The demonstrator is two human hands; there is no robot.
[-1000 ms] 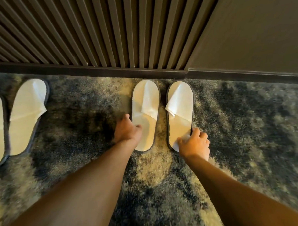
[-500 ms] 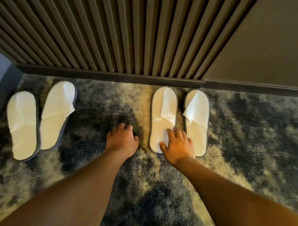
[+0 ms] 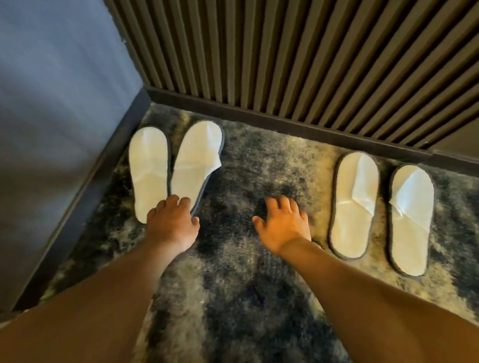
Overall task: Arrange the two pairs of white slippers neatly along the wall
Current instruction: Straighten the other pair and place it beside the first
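**Two pairs of slippers at the foot of a slatted wall**

While both arms reach forward over the mottled carpet point(image 3: 238, 305), we see four white slippers lying toes toward the dark baseboard point(image 3: 285, 124) of the ribbed wall point(image 3: 281, 42). The left pair point(image 3: 174, 170) sits in the corner, its outer slipper just beside the blue side wall point(image 3: 52, 121); the two touch at the heels and splay apart at the toes. The right pair point(image 3: 382, 210) lies parallel, a narrow strip of carpet between the two. No brand, label or writing can be read on any slipper. The left hand point(image 3: 171, 225) rests at the heels of the corner pair, fingers loosely together on the soles, gripping nothing. The right hand point(image 3: 282, 223) is spread over bare carpet, holding nothing, near the right pair but apart from it. Between the pairs a wide stretch of carpet stays open.
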